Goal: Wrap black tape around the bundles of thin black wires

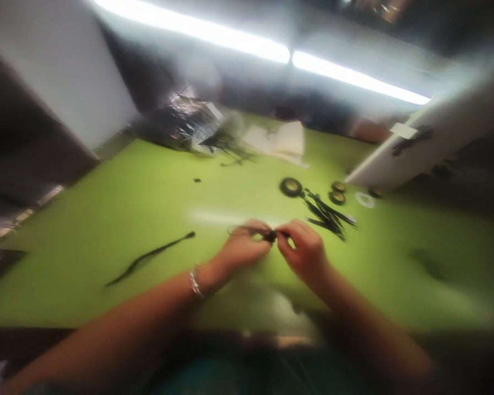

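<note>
Had a black strip [150, 254] lying at the left of the green desk [66, 263]. With the left hand [245, 244] nearly closed, pinched a small black piece [270, 236] over the desk's middle; with the right hand [302, 247] likewise nearly closed, held its right end. Farther right, had a black bundle [327, 215] near small rolls [337, 202] and a white ring [358, 199].

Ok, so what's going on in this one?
Someone at a green table is working on a small black piece, with the left hand and right hand pinching it between them. It is too blurred to tell exactly what it is. One black strip lies loose on the left, and a bunch of strips lies beyond the right hand, near a black roll. An open book is farther back.
</note>
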`<action>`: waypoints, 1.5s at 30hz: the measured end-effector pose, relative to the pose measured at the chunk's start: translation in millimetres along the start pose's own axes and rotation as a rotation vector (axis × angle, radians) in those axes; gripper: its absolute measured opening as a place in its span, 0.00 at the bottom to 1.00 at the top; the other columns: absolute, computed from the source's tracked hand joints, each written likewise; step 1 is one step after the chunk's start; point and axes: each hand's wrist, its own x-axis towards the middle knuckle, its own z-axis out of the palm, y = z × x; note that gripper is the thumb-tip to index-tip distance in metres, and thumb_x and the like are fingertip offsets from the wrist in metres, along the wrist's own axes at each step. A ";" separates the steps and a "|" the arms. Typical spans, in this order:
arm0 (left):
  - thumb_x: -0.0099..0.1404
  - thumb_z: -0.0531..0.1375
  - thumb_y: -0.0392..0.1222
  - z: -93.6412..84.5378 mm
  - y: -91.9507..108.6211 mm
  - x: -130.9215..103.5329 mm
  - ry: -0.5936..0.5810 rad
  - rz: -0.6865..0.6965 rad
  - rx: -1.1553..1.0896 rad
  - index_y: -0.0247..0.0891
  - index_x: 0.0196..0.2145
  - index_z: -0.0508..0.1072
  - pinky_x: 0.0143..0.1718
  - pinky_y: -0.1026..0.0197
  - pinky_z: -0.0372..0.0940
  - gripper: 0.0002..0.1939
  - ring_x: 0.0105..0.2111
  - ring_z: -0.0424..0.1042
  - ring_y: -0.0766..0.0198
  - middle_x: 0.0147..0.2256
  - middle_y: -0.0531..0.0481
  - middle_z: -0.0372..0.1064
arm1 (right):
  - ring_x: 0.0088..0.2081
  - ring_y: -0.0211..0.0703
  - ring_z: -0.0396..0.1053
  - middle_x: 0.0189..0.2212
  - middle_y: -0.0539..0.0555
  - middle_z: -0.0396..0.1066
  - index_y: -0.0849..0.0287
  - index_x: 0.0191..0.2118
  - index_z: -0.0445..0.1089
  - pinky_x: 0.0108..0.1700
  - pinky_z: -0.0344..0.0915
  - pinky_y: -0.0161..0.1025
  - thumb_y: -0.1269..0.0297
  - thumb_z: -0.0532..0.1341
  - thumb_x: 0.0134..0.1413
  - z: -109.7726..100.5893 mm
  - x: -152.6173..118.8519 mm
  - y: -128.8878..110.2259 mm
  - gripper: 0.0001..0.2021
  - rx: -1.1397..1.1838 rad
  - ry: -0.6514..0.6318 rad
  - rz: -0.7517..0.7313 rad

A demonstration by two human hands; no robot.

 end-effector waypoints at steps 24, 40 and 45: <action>0.62 0.61 0.50 -1.4 -3.4 -8.2 0.055 0.028 -0.164 0.34 0.28 0.76 0.37 0.61 0.65 0.15 0.32 0.70 0.63 0.29 0.48 0.73 | 0.34 0.40 0.68 0.31 0.53 0.71 0.57 0.41 0.70 0.37 0.68 0.38 0.71 0.55 0.60 0.7 -5.1 3.3 0.08 0.137 -0.067 0.026; 0.61 0.61 0.53 1.2 1.5 -11.9 0.010 -0.075 -0.215 0.33 0.30 0.77 0.35 0.61 0.65 0.17 0.32 0.71 0.61 0.28 0.47 0.73 | 0.33 0.43 0.64 0.28 0.54 0.67 0.58 0.36 0.67 0.36 0.66 0.39 0.72 0.56 0.59 -0.5 -5.5 0.4 0.04 -0.021 0.034 -0.068; 0.60 0.62 0.51 1.7 -8.0 -10.0 0.044 -0.135 -0.361 0.34 0.30 0.75 0.37 0.61 0.65 0.15 0.32 0.70 0.63 0.31 0.48 0.73 | 0.32 0.43 0.63 0.30 0.55 0.70 0.59 0.41 0.68 0.37 0.66 0.40 0.76 0.58 0.57 3.3 -7.5 4.7 0.08 -0.193 0.068 -0.283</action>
